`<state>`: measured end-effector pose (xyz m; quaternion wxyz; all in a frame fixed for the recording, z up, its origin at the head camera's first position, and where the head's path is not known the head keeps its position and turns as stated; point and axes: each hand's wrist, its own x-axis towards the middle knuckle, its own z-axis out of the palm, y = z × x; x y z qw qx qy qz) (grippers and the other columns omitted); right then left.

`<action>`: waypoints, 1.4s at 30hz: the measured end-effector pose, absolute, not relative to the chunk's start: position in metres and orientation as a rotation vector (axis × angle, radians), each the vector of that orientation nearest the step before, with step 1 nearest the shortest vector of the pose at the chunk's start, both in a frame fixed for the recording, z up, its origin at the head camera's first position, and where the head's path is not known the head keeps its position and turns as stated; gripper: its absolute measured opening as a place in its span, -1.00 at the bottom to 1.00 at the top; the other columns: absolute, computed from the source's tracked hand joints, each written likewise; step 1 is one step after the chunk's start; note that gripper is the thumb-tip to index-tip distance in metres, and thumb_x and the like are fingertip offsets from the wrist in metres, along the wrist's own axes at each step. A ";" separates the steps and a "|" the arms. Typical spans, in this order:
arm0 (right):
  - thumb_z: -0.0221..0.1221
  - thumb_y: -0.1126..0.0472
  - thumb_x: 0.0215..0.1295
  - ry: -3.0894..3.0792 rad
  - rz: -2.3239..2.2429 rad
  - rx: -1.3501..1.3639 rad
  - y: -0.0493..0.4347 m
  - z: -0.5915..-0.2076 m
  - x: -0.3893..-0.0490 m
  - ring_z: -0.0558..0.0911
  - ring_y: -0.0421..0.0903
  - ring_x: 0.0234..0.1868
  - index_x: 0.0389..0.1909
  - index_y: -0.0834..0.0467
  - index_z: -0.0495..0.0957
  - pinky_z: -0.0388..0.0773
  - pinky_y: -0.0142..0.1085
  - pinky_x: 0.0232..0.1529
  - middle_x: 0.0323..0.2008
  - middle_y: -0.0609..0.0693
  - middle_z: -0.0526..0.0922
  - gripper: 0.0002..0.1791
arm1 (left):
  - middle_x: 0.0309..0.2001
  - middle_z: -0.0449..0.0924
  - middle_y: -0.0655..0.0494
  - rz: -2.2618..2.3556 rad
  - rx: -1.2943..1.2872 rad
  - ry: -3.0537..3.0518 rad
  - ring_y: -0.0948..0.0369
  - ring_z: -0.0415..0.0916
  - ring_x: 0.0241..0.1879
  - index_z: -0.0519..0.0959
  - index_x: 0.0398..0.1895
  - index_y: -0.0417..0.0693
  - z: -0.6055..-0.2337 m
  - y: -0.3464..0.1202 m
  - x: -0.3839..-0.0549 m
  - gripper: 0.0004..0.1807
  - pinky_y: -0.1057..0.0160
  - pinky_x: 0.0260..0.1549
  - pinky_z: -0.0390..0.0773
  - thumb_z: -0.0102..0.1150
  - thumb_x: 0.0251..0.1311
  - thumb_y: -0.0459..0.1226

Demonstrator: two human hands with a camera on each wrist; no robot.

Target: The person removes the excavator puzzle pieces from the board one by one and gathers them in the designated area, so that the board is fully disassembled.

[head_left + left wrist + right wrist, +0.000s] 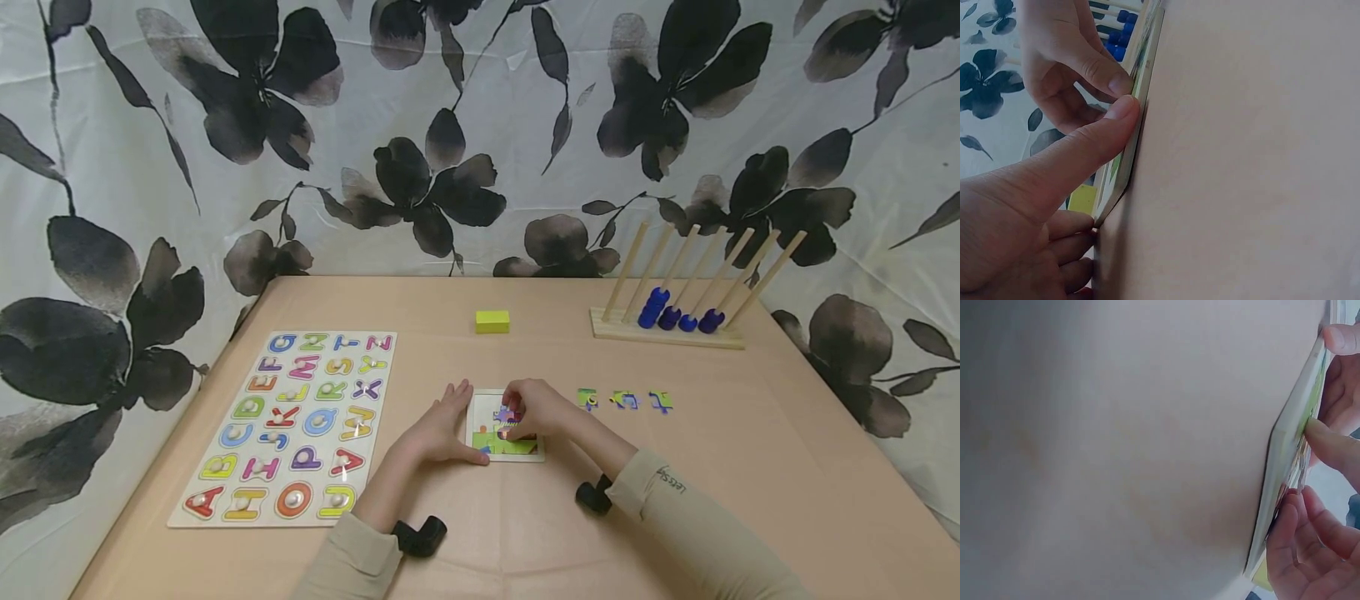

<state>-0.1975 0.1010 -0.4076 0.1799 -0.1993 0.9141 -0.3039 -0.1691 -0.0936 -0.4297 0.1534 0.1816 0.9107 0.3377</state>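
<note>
A small white-framed jigsaw tray (517,457) lies on the table, green and purple pieces showing inside it. My left hand (442,425) braces its near left corner, with fingers extended along the left side. In the left wrist view the left thumb (1100,140) presses on the tray's front edge. Over the middle of the tray, my right hand (542,407) pinches a thin puzzle piece (1302,470) between thumb and fingertips, close to the picture. That hand covers much of the tray's right part. Three loose puzzle pieces (624,400) lie in a row to the right.
To the left lies a large alphabet board (283,389) with colourful knobbed letters. A yellow block (492,322) sits behind the tray. At the back right stands a wooden peg rack (667,333) with blue beads on some rods. A floral cloth (525,108) hangs behind the table.
</note>
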 end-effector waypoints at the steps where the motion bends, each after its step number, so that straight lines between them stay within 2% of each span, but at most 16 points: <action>1: 0.46 0.29 -0.22 2.585 -0.863 -0.566 0.101 -0.408 -0.198 0.42 -0.12 -0.40 -0.30 0.22 0.48 0.44 -0.39 -0.40 -0.44 -0.01 0.46 -0.57 | 0.41 -0.14 -0.14 0.969 0.521 2.612 -0.04 -0.32 0.39 -0.01 0.38 -0.29 -0.430 -0.094 -0.169 0.23 -0.05 0.31 -0.15 0.51 -0.33 -0.03; 18: 0.47 0.33 -0.26 2.643 -0.852 -0.575 0.099 -0.404 -0.195 0.45 -0.16 -0.50 -0.38 0.22 0.49 0.46 -0.41 -0.49 -0.50 -0.02 0.49 -0.61 | 0.41 -0.14 -0.17 0.970 0.538 2.617 -0.07 -0.31 0.39 -0.02 0.38 -0.31 -0.431 -0.094 -0.169 0.23 -0.06 0.30 -0.15 0.51 -0.33 -0.02; 29: 0.43 0.35 -0.22 2.615 -0.916 -0.629 0.108 -0.399 -0.194 0.45 -0.17 -0.49 -0.33 0.25 0.51 0.46 -0.43 -0.49 -0.48 0.00 0.50 -0.63 | 0.41 -0.14 -0.17 0.974 0.541 2.621 -0.07 -0.31 0.39 -0.01 0.38 -0.31 -0.430 -0.094 -0.169 0.23 -0.06 0.30 -0.15 0.52 -0.34 -0.03; 42: 0.40 0.37 -0.19 2.609 -1.024 -0.629 0.135 -0.387 -0.186 0.48 -0.08 -0.41 -0.26 0.28 0.53 0.51 -0.40 -0.42 -0.45 0.01 0.50 -0.62 | 0.41 -0.14 -0.17 0.978 0.530 2.622 -0.07 -0.31 0.39 -0.01 0.38 -0.31 -0.431 -0.093 -0.169 0.24 -0.05 0.31 -0.15 0.52 -0.35 -0.03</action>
